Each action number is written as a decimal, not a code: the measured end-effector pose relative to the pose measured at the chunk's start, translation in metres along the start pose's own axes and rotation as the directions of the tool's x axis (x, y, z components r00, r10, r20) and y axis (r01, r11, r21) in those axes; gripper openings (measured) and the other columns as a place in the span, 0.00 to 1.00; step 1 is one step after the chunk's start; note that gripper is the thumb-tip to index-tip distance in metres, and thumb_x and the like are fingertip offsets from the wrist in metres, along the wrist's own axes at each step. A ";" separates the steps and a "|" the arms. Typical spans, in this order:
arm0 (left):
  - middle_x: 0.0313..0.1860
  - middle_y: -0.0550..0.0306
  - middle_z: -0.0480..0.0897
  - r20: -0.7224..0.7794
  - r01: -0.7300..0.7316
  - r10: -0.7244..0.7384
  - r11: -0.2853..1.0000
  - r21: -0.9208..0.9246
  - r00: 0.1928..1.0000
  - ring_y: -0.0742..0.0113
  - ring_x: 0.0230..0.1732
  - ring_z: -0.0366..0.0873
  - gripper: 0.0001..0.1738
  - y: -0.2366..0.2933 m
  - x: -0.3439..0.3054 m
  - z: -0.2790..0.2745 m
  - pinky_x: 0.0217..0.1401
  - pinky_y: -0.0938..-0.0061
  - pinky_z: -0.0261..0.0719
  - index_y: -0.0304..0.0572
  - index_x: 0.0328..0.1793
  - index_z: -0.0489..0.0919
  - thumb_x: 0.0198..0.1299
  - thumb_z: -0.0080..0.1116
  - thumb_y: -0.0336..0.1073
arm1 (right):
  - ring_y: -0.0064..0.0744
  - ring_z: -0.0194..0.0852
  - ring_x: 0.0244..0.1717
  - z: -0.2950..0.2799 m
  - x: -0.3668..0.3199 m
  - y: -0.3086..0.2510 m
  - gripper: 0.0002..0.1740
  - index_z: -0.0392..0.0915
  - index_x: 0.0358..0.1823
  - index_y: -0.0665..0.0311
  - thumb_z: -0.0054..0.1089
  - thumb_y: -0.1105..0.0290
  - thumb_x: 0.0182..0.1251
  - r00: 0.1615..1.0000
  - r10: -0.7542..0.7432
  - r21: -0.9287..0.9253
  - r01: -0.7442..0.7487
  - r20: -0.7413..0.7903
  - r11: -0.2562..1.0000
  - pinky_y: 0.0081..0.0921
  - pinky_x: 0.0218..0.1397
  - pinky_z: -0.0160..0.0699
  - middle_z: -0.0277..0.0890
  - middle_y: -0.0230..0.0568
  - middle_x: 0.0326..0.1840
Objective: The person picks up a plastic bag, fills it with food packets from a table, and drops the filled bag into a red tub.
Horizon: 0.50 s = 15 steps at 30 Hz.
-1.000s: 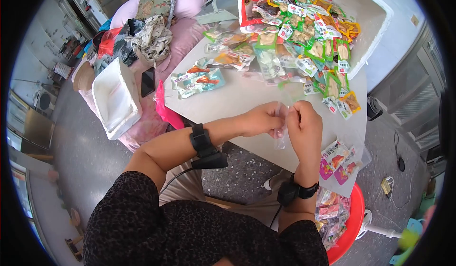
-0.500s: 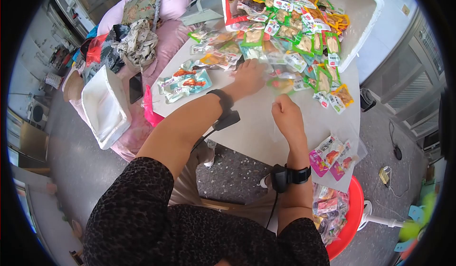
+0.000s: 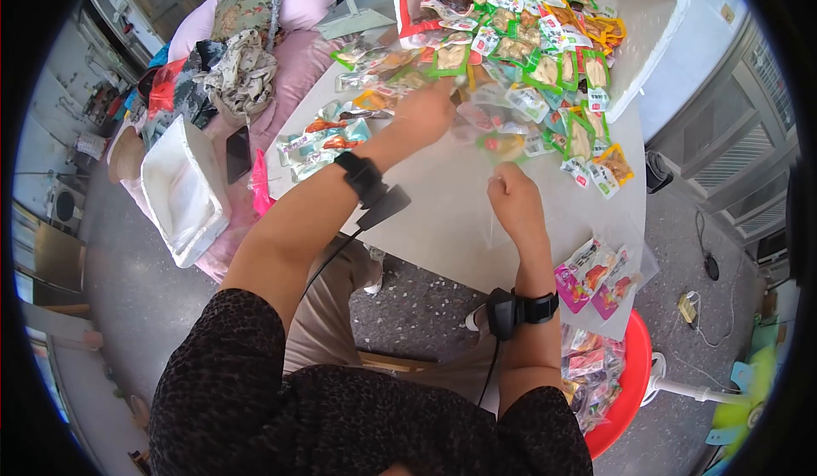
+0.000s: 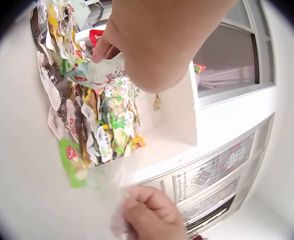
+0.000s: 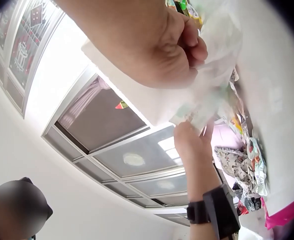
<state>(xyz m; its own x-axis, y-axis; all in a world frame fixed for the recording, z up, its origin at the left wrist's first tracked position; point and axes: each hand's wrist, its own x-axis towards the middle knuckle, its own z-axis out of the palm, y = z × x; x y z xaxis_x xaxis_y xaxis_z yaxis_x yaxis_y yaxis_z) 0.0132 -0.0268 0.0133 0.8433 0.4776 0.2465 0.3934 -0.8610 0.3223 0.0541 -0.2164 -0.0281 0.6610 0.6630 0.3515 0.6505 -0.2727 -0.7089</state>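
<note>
My left hand [image 3: 425, 117] reaches over the near edge of the packet heap. In the left wrist view it pinches a pale green-and-white snack packet [image 4: 103, 73] between thumb and fingers. My right hand [image 3: 517, 204], curled tight, stays over the table to the right and lower in the head view. It grips a clear plastic bag [image 5: 219, 45], which stretches from its fingers toward the heap and is blurred in the left wrist view. Loose snack packets [image 3: 515, 51] in green, orange and white wrappers spill from a white foam box [image 3: 651, 59] onto the white table [image 3: 425, 212].
Teal-and-white packets [image 3: 319, 148] lie at the table's left, pink-and-white packets [image 3: 587, 276] near its right corner. A red basin [image 3: 631, 391] with bagged packets stands below that corner. On the pink seat are a smaller foam box [image 3: 183, 191], a phone [image 3: 239, 154] and clothes [image 3: 242, 76].
My left hand has left the right hand's side and moved away and left to the heap, where it now pinches a packet. The right hand keeps its hold on the bag.
</note>
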 end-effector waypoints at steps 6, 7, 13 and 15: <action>0.42 0.54 0.70 0.144 0.226 -0.315 0.244 -0.943 0.938 0.65 0.40 0.71 0.16 -0.035 -0.052 -0.033 0.37 0.68 0.75 0.39 0.49 0.65 0.54 0.38 0.31 | 0.39 0.67 0.22 0.006 0.003 0.001 0.06 0.68 0.30 0.67 0.47 0.73 0.50 0.999 0.054 0.106 -0.054 0.003 0.993 0.30 0.26 0.65 0.68 0.47 0.19; 0.44 0.54 0.69 0.205 0.253 -0.303 0.128 -0.959 0.931 0.62 0.42 0.70 0.15 -0.044 -0.061 -0.033 0.37 0.64 0.75 0.40 0.50 0.63 0.54 0.37 0.30 | 0.34 0.66 0.20 0.009 0.003 0.001 0.06 0.69 0.29 0.67 0.47 0.73 0.50 0.998 0.058 0.133 -0.057 -0.002 0.989 0.27 0.25 0.64 0.67 0.45 0.18; 0.45 0.52 0.68 0.327 0.311 -0.306 -0.100 -0.945 0.894 0.58 0.45 0.69 0.17 -0.062 -0.116 -0.050 0.38 0.62 0.75 0.38 0.52 0.58 0.55 0.37 0.30 | 0.42 0.67 0.22 0.026 0.001 0.010 0.06 0.68 0.28 0.68 0.48 0.72 0.52 0.992 0.090 0.257 -0.110 0.086 0.960 0.29 0.27 0.65 0.68 0.50 0.21; 0.44 0.52 0.68 0.334 0.307 -0.302 -0.137 -0.942 0.893 0.58 0.45 0.70 0.13 -0.062 -0.131 -0.059 0.37 0.63 0.76 0.37 0.48 0.60 0.55 0.37 0.29 | 0.38 0.68 0.21 0.029 -0.001 0.013 0.06 0.68 0.28 0.68 0.47 0.72 0.53 0.993 0.078 0.264 -0.099 0.089 0.959 0.27 0.26 0.65 0.69 0.48 0.21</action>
<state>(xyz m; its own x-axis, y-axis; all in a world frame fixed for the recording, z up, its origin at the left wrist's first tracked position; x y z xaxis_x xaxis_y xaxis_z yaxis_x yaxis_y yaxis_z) -0.1435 -0.0255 0.0154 0.7565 0.6279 -0.1829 -0.1402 0.4288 0.8924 0.0514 -0.2005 -0.0551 0.6739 0.6989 0.2396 0.4600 -0.1432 -0.8763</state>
